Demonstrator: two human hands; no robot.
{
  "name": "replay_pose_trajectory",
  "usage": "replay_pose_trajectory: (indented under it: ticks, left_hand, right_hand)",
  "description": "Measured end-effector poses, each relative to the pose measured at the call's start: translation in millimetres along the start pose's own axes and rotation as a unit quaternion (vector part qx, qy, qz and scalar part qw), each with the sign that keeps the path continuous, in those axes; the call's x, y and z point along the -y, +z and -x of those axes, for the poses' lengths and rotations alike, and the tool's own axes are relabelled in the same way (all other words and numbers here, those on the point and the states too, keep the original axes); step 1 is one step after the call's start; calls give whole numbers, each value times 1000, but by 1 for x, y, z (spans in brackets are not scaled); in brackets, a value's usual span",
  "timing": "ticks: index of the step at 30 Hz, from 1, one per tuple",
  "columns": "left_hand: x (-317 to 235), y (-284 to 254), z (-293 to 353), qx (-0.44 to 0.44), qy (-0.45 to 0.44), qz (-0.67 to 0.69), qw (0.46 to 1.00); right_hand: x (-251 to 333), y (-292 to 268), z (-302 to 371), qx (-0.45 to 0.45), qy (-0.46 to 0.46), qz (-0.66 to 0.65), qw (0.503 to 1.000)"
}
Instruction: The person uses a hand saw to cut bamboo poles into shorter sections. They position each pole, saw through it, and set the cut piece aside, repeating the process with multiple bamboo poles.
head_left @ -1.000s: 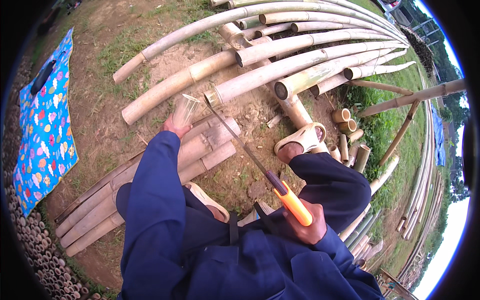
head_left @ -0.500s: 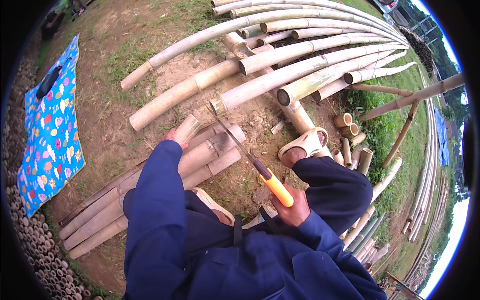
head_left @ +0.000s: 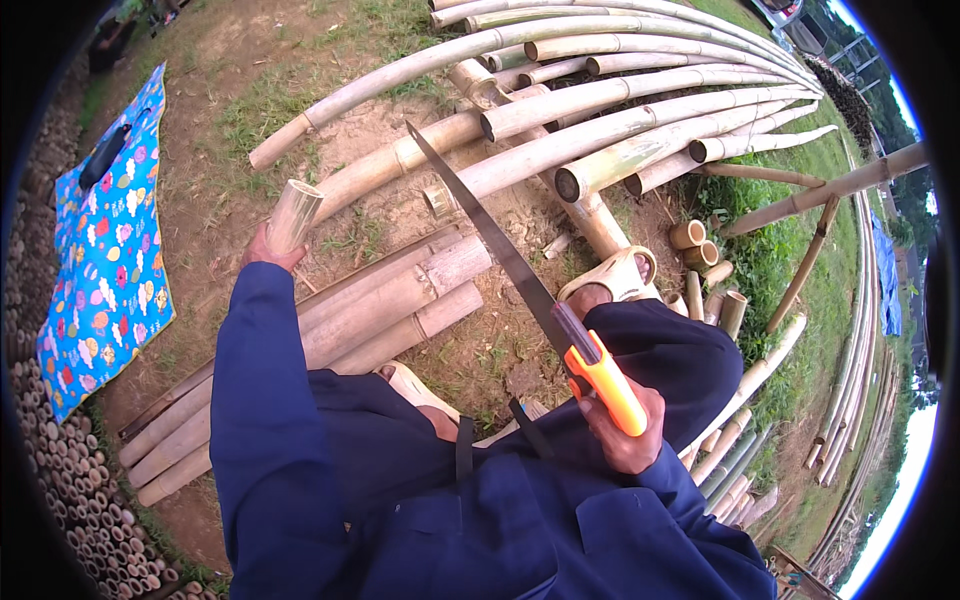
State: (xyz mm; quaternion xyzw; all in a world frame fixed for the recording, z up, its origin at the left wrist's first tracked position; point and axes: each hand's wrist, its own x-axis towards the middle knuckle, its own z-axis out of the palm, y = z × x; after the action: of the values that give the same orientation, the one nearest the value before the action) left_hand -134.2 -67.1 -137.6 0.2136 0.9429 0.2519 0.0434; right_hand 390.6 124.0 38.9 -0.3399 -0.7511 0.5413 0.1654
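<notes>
The left hand point(head_left: 268, 252) is closed round a short bamboo tube point(head_left: 293, 214) — its open end faces up, with nothing visible inside — held out above the split bamboo lengths point(head_left: 380, 305) on the dirt. The right hand point(head_left: 625, 435) grips a saw point(head_left: 530, 290) by its orange handle — blade pointing up and away toward the pile of long bamboo poles point(head_left: 640, 110).
</notes>
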Motion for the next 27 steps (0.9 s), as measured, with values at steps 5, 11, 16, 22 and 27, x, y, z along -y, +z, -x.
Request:
replay_pose_trajectory:
  ticks: [5, 11, 16, 22, 27]
  left_hand:
    - [55, -76, -1, -43, 25, -7, 999]
    - [-14, -95, 0, 23, 53, 32, 998]
    - [-176, -54, 11, 120, 169, -43, 977]
    - [-408, -12, 93, 161, 376, -93, 908]
    - [-541, 12, 205, 134, 542, -90, 825]
  right_hand:
    - [2, -25, 1, -122, -22, -80, 989]
    - [27, -68, 7, -236, -95, -114, 960]
    - [20, -95, 61, -359, -119, -131, 916]
    - [21, -120, 136, -522, -124, -49, 842]
    - [-8, -150, 172, -621, -134, -31, 772]
